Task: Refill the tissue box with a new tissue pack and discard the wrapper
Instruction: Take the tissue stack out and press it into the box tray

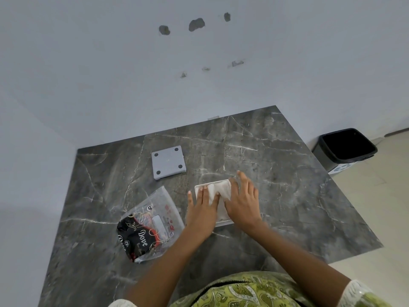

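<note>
A white tissue box [200, 186] lies open side up on the dark marble table [287, 196], with white tissues [218, 189] bulging from it. Both hands rest flat on the tissues with fingers spread: my left hand [202, 209] covers the left half, and my right hand [243, 200] covers the right half. The box's grey lid [168, 161] lies apart on the table, behind and to the left, its underside with four dark pads facing up. The empty clear and black wrapper [148, 227] lies flat to the left of my left hand.
A black waste bin [345, 149] stands on the floor past the table's right edge, by the wall. A pale wall runs along the table's far and left sides. My green patterned clothing fills the bottom edge.
</note>
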